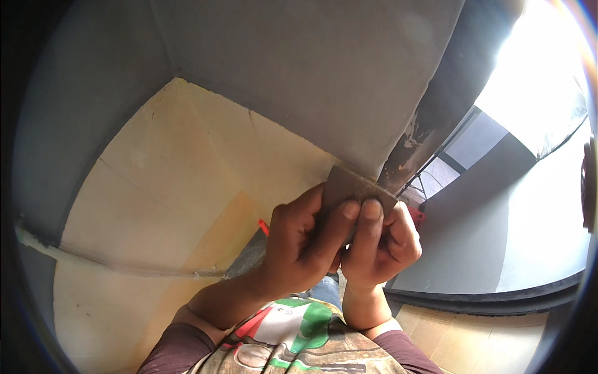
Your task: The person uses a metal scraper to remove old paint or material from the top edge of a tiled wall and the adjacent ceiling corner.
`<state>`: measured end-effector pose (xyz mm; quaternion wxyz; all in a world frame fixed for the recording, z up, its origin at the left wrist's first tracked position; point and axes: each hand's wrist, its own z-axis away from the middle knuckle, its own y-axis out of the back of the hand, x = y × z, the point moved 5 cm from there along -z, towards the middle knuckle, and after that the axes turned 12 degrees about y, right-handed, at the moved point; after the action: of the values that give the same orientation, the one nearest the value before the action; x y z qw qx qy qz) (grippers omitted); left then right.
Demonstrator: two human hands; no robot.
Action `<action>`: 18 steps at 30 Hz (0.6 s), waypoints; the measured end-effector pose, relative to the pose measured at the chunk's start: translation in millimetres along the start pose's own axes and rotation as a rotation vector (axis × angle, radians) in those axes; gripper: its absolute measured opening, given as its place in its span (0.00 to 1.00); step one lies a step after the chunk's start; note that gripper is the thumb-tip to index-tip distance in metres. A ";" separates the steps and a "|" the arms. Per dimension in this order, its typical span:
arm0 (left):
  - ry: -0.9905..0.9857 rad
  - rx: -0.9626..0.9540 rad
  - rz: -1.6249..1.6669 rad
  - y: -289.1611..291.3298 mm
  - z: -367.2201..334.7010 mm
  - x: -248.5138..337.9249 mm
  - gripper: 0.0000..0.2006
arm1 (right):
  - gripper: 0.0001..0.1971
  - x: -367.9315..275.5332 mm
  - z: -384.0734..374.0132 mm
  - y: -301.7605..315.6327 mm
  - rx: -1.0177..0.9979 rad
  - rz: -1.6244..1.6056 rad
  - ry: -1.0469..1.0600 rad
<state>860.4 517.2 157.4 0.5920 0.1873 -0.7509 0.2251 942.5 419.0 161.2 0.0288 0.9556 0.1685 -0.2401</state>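
Observation:
Both hands are raised in front of my chest and hold a small, flat, brown-grey rectangular sheet (352,186). Pale yellowish residue shows along its upper edge; its exact kind cannot be made out. My left hand (305,240) grips the left part, thumb on the near face and fingers curled behind. On the right part, my right hand (380,249) presses with its thumb, beside the other thumb, and its fingers are folded in. The lower part of the sheet is hidden by the thumbs.
Grey walls (293,56) meet around a cream-yellow floor (168,162). A dark, scuffed door frame (417,140) stands right of my hands, with a grey door panel (461,243) beyond. A thin orange-red object (263,227) and a red object (416,216) show beside my hands.

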 end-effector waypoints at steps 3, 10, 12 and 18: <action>-0.120 -0.065 -0.115 0.1 7.2 -6.6 0.09 | 0.06 1.0 2.8 10.5 -0.016 -0.091 0.135; -0.500 0.122 -0.550 42.8 8.5 -5.7 0.42 | 0.20 22.6 36.2 84.9 0.220 -0.437 -0.002; -0.623 0.437 -0.685 25.7 -3.3 1.6 0.51 | 0.18 30.6 41.2 110.2 0.241 -0.413 -0.064; -0.562 0.505 -0.853 -51.0 1.8 -25.3 0.54 | 0.19 63.8 45.1 147.6 0.292 -0.408 -0.265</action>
<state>892.7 474.3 138.3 0.3450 0.6623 -0.6602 0.0802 1024.7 293.6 87.6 -0.1364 0.8562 0.3155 -0.3856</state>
